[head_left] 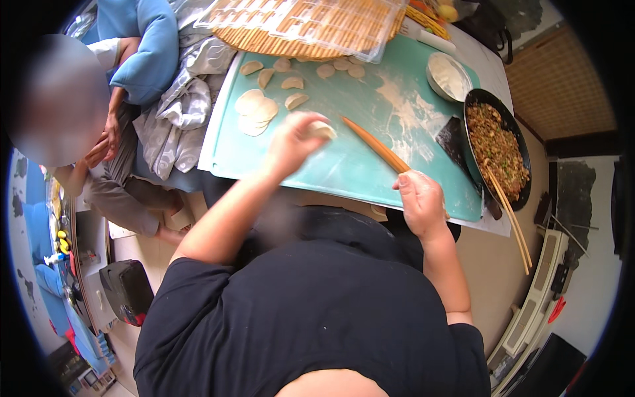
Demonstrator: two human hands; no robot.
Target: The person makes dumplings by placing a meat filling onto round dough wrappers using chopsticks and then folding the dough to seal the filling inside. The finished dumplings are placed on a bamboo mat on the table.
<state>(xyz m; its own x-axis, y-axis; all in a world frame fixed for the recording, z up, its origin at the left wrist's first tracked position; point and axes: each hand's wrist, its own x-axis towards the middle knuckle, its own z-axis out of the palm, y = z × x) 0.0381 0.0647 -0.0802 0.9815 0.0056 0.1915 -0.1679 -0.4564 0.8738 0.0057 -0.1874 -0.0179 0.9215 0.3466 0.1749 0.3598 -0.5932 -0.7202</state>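
My right hand (423, 202) is closed around the near end of a tapered wooden rolling pin (376, 146), which slants away to the left over the green mat (344, 169). Above the mat, my left hand (293, 143) is closed on a small pale piece of dough (322, 130); its exact shape is partly hidden by the fingers. Just beyond that hand lie overlapping round dough wrappers (254, 111). Several folded dumplings (296, 100) are scattered behind them, and flat dough rounds (340, 64) rest farther back. Loose flour (410, 109) dusts the right half of the mat.
A black pan (471, 119) of chopped filling (495, 142) stands at the right, with chopsticks (512, 228) jutting over the table edge. Next to it are a dark cleaver (453, 142) and a flour bowl (450, 76). A woven tray (231, 41) sits behind. Another person (142, 59) sits at the left.
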